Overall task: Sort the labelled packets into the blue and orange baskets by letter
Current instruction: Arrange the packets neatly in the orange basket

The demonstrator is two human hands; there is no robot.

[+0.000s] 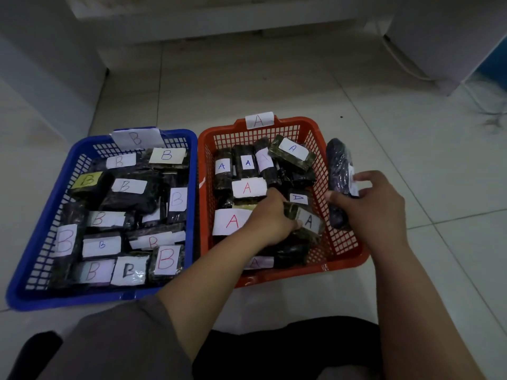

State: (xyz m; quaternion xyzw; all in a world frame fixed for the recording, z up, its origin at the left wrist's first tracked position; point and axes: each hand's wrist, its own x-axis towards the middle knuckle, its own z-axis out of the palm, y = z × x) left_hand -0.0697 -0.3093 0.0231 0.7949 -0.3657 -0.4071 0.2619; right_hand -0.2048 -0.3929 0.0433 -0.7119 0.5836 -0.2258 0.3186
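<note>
A blue basket point(192, 160) tagged B stands on the left, filled with several dark packets with B labels. Beside it an orange basket point(340, 242) tagged A holds several dark packets with A labels. My left hand point(271, 218) reaches into the orange basket and grips a packet labelled A point(308, 222) near the right wall. My right hand point(375, 207) holds a long dark packet point(338, 171) just outside the orange basket's right side; its white label is mostly hidden by my fingers.
Both baskets sit on a pale tiled floor point(274, 86). White furniture point(219, 23) runs along the back and left. A white cable point(403, 61) trails at the back right. My knees point(137, 346) fill the bottom edge.
</note>
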